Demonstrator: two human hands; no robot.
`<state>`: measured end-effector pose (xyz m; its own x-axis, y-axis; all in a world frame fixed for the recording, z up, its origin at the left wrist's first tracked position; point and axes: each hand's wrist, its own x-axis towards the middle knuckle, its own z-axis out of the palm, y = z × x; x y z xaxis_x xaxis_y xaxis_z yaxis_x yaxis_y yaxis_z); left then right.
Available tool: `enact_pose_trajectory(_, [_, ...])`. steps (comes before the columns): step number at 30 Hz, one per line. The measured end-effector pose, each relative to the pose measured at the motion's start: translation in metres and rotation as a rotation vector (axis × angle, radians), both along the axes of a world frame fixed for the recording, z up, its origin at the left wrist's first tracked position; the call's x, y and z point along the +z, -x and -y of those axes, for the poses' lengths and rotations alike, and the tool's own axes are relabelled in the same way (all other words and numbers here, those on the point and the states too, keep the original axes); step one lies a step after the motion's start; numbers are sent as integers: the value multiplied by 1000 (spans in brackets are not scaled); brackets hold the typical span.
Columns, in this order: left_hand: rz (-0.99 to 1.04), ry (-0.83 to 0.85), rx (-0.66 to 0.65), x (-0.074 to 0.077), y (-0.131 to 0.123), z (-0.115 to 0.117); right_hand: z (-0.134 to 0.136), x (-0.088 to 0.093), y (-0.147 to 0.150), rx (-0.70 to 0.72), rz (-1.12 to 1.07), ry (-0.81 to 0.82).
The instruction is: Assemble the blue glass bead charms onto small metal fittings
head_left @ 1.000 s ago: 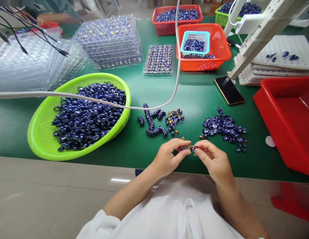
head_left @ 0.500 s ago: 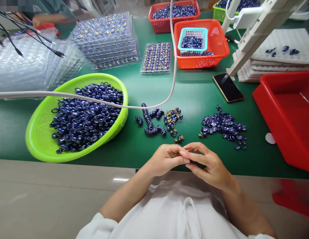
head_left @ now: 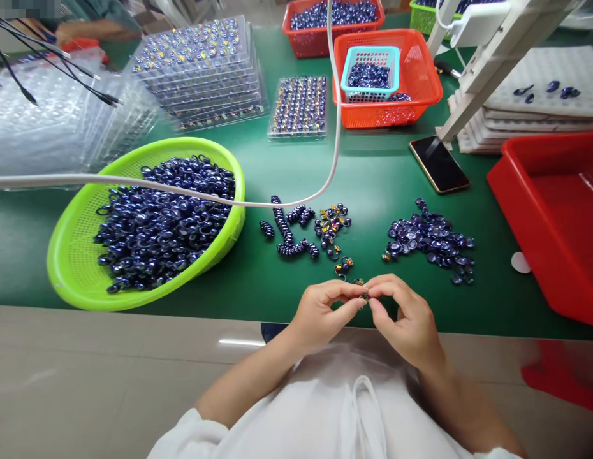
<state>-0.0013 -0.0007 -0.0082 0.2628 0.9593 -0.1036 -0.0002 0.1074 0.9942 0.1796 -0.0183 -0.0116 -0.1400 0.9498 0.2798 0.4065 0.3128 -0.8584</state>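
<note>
My left hand (head_left: 324, 313) and my right hand (head_left: 407, 319) meet at the table's front edge. Pinched between their fingertips is a small dark shiny piece (head_left: 365, 296), mostly hidden by the fingers. Just beyond lie several ring-like pieces with amber shiny tops (head_left: 331, 223). To their left, dark blue rings (head_left: 283, 226) are lined up in short rows. A loose heap of flat, dark blue glossy caps (head_left: 428, 237) lies ahead of my right hand. On the left, a lime-green basket (head_left: 67, 255) holds a large mass of dark blue rings (head_left: 167, 217).
A white cable (head_left: 205, 196) hangs across the basket. Behind stand stacked clear trays (head_left: 205, 95), a single filled tray (head_left: 299, 107) and an orange basket (head_left: 387, 116). At right are a phone (head_left: 439, 164), a metal post (head_left: 483, 76) and a red bin (head_left: 540, 242). Someone's arm (head_left: 95, 32) shows top left.
My right fingers have shifted from overlapping my left ones to a fingertip pinch, and the small dark piece now shows between both hands. A piece with an amber top now shows just beyond them.
</note>
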Motion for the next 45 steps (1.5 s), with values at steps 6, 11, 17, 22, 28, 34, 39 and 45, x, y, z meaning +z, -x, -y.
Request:
enact_pose_trajectory(6, [-85,-278,-8,0,2,5,0,2,0,24,16,31])
enact_pose_trajectory(11, [-220,-428,-47,2,13,-1,0,2,-5,29,49,87])
enact_pose_trajectory(17, [-816,-628,191,-13,38,-35,1,2,-12,-21,64,102])
enact_pose_trajectory(22, [-1015,-694,135,-21,48,-50,2,0,-8,-10,63,107])
enact_pose_trajectory(28, [-1022,-689,103,-18,54,-46,-2,-1,-6,2,70,118])
enact_pose_trajectory(34, [-1009,-614,86,-11,66,-43,-6,-3,-3,70,24,103])
enact_pose_trajectory(39, [-865,-559,263,-4,66,-36,-2,-2,-3,72,1,106])
enact_pose_trajectory(45, [-176,-101,266,6,29,-28,1,3,16,154,-143,63])
